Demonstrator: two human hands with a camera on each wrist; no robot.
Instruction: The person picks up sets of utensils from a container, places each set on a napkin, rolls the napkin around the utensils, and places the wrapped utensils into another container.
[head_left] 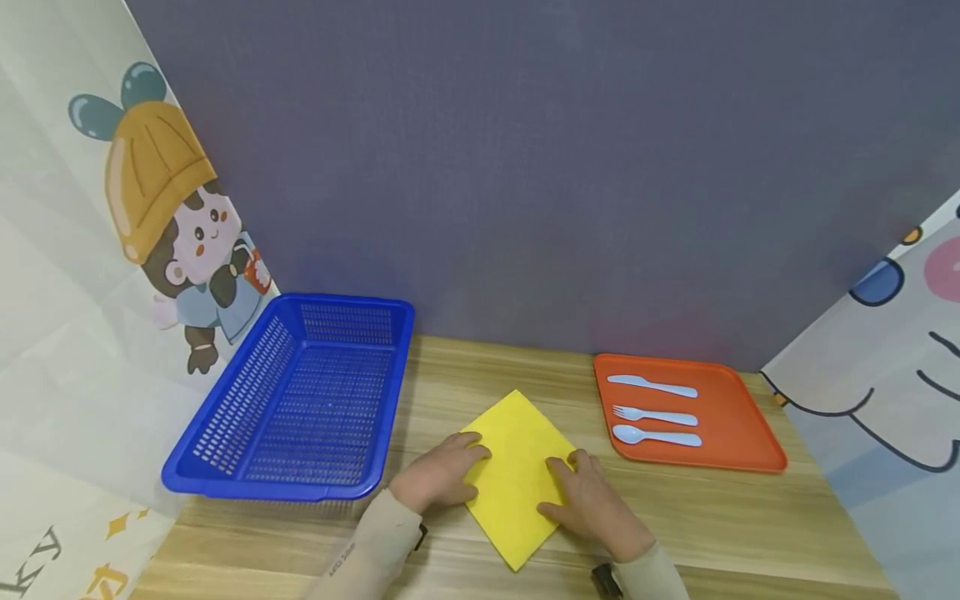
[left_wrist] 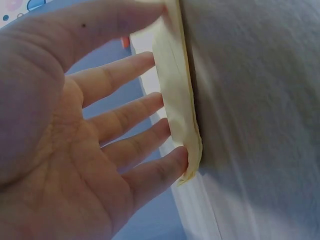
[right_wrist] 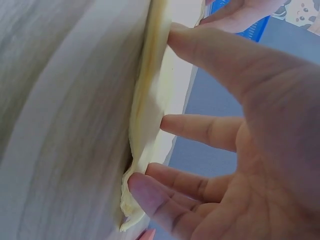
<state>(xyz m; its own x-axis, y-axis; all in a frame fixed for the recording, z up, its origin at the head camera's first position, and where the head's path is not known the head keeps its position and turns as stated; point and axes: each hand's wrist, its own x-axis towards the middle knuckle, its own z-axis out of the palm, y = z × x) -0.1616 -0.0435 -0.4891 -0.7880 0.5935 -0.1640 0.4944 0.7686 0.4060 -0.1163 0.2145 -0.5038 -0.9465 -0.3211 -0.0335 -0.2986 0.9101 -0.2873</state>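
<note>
A folded yellow cloth point(head_left: 515, 483) lies flat on the wooden table, turned so one corner points toward the person. The left hand point(head_left: 444, 473) rests its fingertips along the cloth's left edge. On the opposite side the right hand point(head_left: 596, 504) touches the right edge, thumb nearer the front corner. From the left wrist, straight spread fingers point(left_wrist: 127, 120) meet the side of the cloth point(left_wrist: 175, 85), whose layers show. The right wrist view has the fingertips and thumb against the other layered edge of the cloth point(right_wrist: 147, 105).
A blue plastic basket point(head_left: 397, 392) stands at the left, near the left hand. To the right, an orange tray point(head_left: 738, 425) carries a white knife point(head_left: 652, 386), fork point(head_left: 656, 416) and spoon point(head_left: 658, 436). Behind the table point(head_left: 750, 525) rises a grey panel point(head_left: 525, 167).
</note>
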